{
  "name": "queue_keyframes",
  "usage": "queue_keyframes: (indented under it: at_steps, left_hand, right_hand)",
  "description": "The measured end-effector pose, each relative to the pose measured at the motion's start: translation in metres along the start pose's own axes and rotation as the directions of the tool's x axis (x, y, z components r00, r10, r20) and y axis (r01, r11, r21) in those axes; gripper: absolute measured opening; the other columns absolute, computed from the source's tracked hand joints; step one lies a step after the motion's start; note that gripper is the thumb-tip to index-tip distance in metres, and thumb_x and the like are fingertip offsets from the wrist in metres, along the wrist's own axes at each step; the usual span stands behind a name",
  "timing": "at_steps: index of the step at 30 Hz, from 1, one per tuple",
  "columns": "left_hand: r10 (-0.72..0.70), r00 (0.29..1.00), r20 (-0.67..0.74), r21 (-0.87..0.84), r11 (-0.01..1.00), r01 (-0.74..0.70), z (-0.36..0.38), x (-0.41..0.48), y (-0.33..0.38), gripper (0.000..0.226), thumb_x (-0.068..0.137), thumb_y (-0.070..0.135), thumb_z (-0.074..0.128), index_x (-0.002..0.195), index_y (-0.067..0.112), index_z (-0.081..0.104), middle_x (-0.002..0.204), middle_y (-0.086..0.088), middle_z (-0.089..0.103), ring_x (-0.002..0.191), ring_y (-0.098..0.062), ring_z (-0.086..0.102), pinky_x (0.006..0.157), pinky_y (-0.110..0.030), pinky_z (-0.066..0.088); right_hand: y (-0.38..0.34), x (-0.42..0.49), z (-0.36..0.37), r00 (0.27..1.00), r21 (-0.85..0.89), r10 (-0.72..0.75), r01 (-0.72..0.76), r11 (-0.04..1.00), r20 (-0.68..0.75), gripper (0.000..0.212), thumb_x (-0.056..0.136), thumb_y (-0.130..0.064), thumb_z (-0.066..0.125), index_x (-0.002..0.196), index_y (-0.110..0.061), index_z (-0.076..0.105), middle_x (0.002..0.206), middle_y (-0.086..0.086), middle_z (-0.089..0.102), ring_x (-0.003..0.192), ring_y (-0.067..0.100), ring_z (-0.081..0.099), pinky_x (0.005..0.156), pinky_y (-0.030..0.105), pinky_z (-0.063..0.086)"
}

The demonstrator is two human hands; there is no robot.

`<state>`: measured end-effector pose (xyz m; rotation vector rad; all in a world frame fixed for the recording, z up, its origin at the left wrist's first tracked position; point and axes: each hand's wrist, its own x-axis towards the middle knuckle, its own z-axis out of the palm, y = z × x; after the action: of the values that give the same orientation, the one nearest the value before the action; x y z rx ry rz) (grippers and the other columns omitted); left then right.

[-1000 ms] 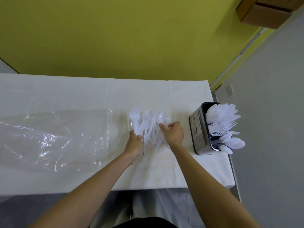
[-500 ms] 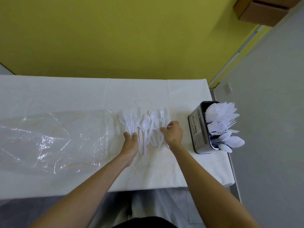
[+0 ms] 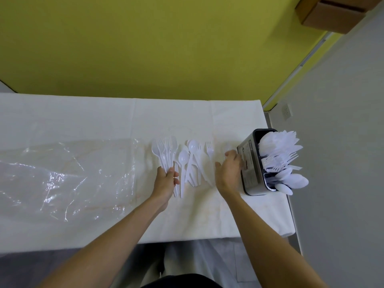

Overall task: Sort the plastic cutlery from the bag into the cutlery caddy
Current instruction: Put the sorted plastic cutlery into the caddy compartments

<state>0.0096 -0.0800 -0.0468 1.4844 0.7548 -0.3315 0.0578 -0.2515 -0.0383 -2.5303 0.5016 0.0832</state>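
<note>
A: Where's the loose white plastic cutlery (image 3: 190, 163) now?

B: Fanned out mid-table on the white tablecloth (image 3: 83, 113). A second ago it was 1 tight bunch between both hands; it has since been spread.

A: And the grips?

B: The left hand (image 3: 166, 180) is closed on a bundle of forks and spoons (image 3: 165, 151) by the handles. The right hand (image 3: 229, 172) has slid right, against the dark metal cutlery caddy (image 3: 252, 163); a spoon bowl shows at its fingertips, but I can't tell whether it's held.

A: Meaning?

B: Probably sorting by type. The caddy is already crowded, and the clear plastic bag (image 3: 62, 175) lies flat, left.

A: Any writing?

B: The caddy's label is too small to read.
</note>
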Motion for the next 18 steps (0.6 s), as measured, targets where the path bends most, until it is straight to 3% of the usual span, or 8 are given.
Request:
queue_keyframes:
  at_steps: [6, 8, 10, 12, 14, 18]
  left_hand:
    - [0.013, 0.999, 0.041, 0.003, 1.0, -0.013, -0.002, -0.005, 0.004, 0.012, 0.1, 0.012, 0.038, 0.089, 0.014, 0.042, 0.091, -0.003, 0.059, 0.07, -0.015, 0.059, 0.073, -0.024, 0.045]
    - [0.022, 0.999, 0.046, 0.012, 1.0, -0.022, -0.002, -0.006, 0.006, 0.014, 0.099, 0.008, 0.039, 0.087, 0.014, 0.044, 0.093, -0.004, 0.063, 0.075, -0.016, 0.062, 0.076, -0.024, 0.046]
    - [0.02, 0.999, 0.05, -0.001, 1.0, -0.02, -0.001, -0.007, 0.008, 0.009, 0.099, 0.007, 0.039, 0.094, 0.008, 0.047, 0.099, -0.005, 0.066, 0.085, -0.019, 0.066, 0.084, -0.028, 0.048]
    - [0.014, 0.999, 0.045, -0.011, 1.0, -0.013, 0.001, -0.005, 0.009, 0.014, 0.098, 0.008, 0.04, 0.107, 0.0, 0.048, 0.108, -0.007, 0.067, 0.096, -0.021, 0.067, 0.089, -0.03, 0.05]
    - [0.019, 0.998, 0.053, 0.02, 1.0, -0.02, 0.005, -0.006, 0.013, 0.021, 0.097, 0.013, 0.044, 0.111, -0.002, 0.05, 0.11, -0.006, 0.067, 0.097, -0.02, 0.066, 0.084, -0.029, 0.049]
    - [0.034, 0.996, 0.079, 0.147, 0.988, -0.045, 0.012, -0.007, 0.019, 0.021, 0.098, 0.022, 0.046, 0.112, 0.006, 0.05, 0.105, -0.009, 0.063, 0.093, -0.022, 0.063, 0.081, -0.034, 0.05]
  right_hand:
    - [-0.01, 0.01, 0.007, 0.971, -0.086, 0.044, -0.024, 0.996, 0.234, 0.018, 0.096, -0.017, 0.057, 0.105, -0.003, 0.05, 0.092, 0.008, 0.056, 0.085, 0.027, 0.059, 0.065, 0.034, 0.046]
    - [-0.012, 0.017, 0.005, 0.965, -0.064, 0.076, -0.062, 0.996, 0.251, 0.011, 0.093, -0.015, 0.056, 0.088, -0.006, 0.052, 0.074, 0.004, 0.052, 0.068, 0.023, 0.054, 0.058, 0.03, 0.043]
    - [-0.014, 0.023, -0.001, 0.963, 0.054, 0.078, -0.095, 0.994, 0.259, 0.018, 0.087, -0.015, 0.059, 0.072, -0.005, 0.056, 0.06, 0.002, 0.057, 0.056, 0.019, 0.055, 0.055, 0.025, 0.045]
    - [-0.02, 0.023, -0.01, 0.933, 0.344, 0.082, -0.21, 0.915, 0.351, 0.013, 0.083, -0.012, 0.064, 0.073, -0.005, 0.064, 0.065, 0.006, 0.069, 0.058, 0.016, 0.066, 0.06, 0.024, 0.054]
    - [-0.028, 0.02, -0.017, 0.875, 0.537, 0.008, -0.304, 0.787, 0.484, 0.011, 0.083, -0.009, 0.069, 0.073, -0.009, 0.065, 0.073, 0.008, 0.072, 0.064, 0.017, 0.069, 0.062, 0.025, 0.056]
    - [-0.038, 0.013, -0.018, 0.801, 0.501, -0.14, -0.218, 0.838, 0.583, 0.014, 0.082, -0.013, 0.074, 0.071, -0.017, 0.069, 0.073, -0.007, 0.067, 0.067, 0.008, 0.058, 0.059, 0.019, 0.044]
